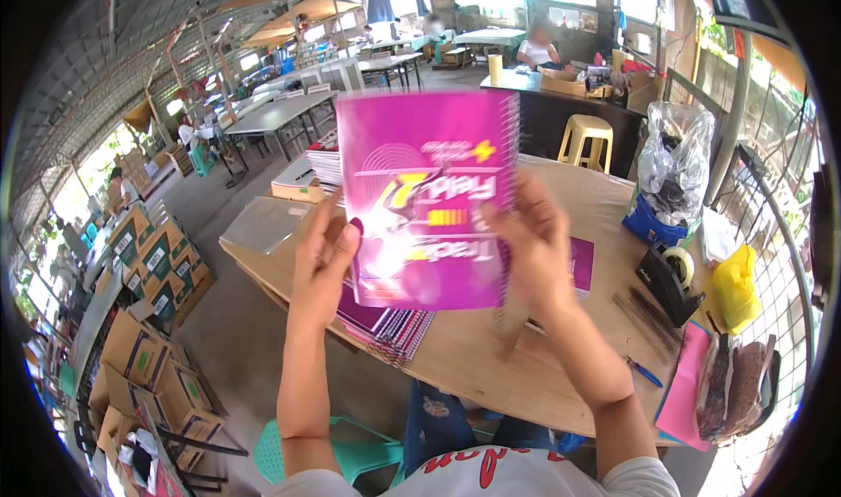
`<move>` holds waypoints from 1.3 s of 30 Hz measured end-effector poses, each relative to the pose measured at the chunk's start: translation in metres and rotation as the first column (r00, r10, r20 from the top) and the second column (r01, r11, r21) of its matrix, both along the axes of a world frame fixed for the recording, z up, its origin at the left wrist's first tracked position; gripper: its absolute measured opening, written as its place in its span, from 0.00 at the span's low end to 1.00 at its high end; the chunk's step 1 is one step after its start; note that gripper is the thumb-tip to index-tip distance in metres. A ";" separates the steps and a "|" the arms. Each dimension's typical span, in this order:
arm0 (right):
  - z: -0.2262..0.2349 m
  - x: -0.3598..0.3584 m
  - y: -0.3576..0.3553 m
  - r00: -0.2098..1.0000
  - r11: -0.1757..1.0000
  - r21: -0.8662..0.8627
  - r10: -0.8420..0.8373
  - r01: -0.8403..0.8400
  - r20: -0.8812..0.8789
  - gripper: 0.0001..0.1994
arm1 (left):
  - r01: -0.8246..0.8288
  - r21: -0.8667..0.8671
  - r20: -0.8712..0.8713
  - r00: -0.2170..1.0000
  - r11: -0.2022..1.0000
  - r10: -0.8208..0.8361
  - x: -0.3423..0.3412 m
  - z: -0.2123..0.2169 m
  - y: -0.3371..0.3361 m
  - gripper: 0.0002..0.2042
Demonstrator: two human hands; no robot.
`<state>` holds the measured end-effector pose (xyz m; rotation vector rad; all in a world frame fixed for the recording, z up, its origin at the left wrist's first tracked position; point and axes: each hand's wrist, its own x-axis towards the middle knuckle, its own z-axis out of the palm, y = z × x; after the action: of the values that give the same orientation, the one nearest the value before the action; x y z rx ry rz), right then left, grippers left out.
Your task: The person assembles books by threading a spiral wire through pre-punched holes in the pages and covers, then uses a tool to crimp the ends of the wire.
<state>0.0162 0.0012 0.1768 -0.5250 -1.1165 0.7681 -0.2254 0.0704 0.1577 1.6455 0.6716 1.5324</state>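
Here, fingers [344, 244] hold a notebook [427, 201] (a clear bag [689, 142] contains dark material [676, 184]).

Room on the table [600, 195], clutter either side
We can pass over its bare stretch between the raised notebook [394, 138] and the bag [670, 173]; the tape dispenser [667, 288] and coils [655, 309] block our right, a stack [399, 330] our left.

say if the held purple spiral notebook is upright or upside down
Upside down; the purple spiral notebook shows inverted cover lettering, its coil at the right edge.
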 end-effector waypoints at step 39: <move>-0.174 0.112 -0.124 -0.025 0.645 0.069 -0.077 0.761 0.997 0.35 | -0.015 -0.592 -0.594 0.684 0.806 -0.424 0.259 -0.249 0.190 0.20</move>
<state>0.1286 -0.1223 0.0025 -2.0763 -1.7652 -0.0913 0.0341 0.2606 -0.0914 1.7240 1.1514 0.3808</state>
